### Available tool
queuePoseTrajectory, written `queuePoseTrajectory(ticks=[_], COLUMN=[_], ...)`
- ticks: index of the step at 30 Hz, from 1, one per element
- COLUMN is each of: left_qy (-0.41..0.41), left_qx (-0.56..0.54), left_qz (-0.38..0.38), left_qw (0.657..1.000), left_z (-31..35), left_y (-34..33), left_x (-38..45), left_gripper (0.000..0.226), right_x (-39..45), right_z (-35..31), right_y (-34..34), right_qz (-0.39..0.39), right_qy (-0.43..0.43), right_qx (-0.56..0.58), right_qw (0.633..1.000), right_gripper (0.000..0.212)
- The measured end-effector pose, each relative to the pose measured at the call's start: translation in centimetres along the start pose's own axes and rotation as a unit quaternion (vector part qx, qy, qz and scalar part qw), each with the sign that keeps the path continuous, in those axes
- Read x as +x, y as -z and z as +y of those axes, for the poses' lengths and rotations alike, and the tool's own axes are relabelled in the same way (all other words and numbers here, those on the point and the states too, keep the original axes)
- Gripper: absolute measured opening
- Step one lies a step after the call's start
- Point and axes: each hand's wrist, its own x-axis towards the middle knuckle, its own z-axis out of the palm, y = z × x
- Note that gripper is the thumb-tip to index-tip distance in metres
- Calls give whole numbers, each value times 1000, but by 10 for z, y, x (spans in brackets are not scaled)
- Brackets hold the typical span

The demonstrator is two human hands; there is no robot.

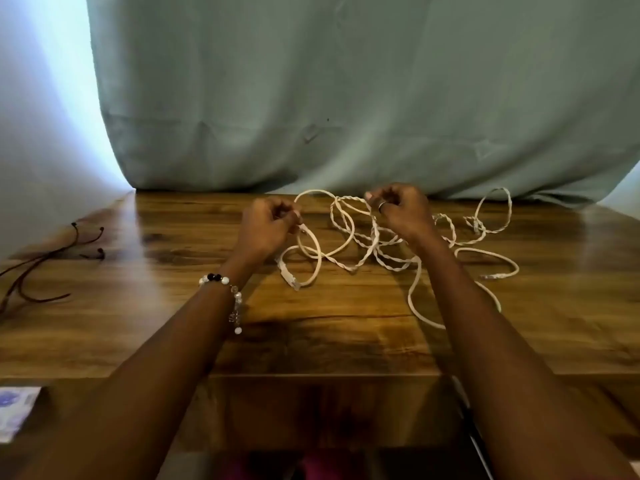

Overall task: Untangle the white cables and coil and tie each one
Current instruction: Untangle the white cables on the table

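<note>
— Where are the white cables (377, 244)?
— Tangled at the far middle of the wooden table (346, 334), before a green curtain (346, 98).
— And the hands?
— The left hand (266, 226) pinches a loop; the right hand (398, 209), fingers curled, grips a twisted strand. Brown cords (45, 265) lie far left.

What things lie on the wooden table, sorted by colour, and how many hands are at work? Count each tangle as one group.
White cable tangle: 1, gripped by the left hand and the right hand
Dark cord bundle: 1, at the table's left edge
Hands: 2
Total: 4
</note>
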Motion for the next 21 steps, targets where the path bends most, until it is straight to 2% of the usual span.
queuePoseTrajectory(ticks=[3,6,11,15,17,21], left_qy=[-7,-35,-23,-30,-54,-86], left_qx=[-18,-16,-99,-76,-53,-114], left_qz=[-11,-28,-50,-51,-24,-7], left_qw=[1000,999,994,995,997,990], left_z=[-3,-7,-27,-39,-36,-30], left_y=[-11,-24,-35,-30,-26,-21], left_x=[18,33,49,52,52,50], left_gripper=[14,17,35,53,52,35], right_x=[16,26,26,26,25,18], right_z=[5,11,9,2,0,1], right_y=[-3,-9,-18,-16,-15,-19], right_qz=[-98,-151,-155,-133,-120,-138], right_qy=[-19,-17,39,88,117,134], right_qx=[-79,-31,72,134,140,98], right_qw=[992,988,984,978,976,976], right_gripper=[24,15,11,20,27,33])
